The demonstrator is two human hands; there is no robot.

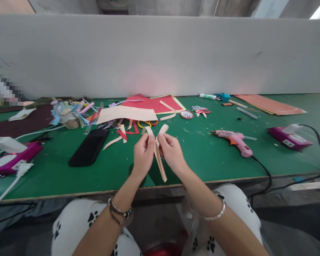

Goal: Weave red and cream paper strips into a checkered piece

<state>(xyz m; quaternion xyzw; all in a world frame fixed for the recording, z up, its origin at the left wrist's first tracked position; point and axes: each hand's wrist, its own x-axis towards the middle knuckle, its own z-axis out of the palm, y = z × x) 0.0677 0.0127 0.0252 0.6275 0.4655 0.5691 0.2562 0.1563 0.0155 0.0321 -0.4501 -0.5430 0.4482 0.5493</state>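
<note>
A cream paper strip [160, 163], folded and looped at the top, hangs between my two hands above the green table. My left hand [144, 154] pinches it on one side, thumb pressed against the fingers. On the other side my right hand [172, 151] is closed on the same strip, close to its upper loop. The strip's lower end points down toward the table's front edge. Just behind my hands lie scissors with yellow and red handles [144, 124], partly covered by a cream paper sheet [126, 113]. Loose cut paper strips [122, 133] are scattered to the left.
A black phone [89, 147] lies left on the green table [200, 156]. To the right are a pink glue gun [236, 138] with its cord and a purple power strip [289, 138]. Another purple power strip [16, 156] is at far left. Red paper [154, 104] lies behind, before a grey partition [160, 53].
</note>
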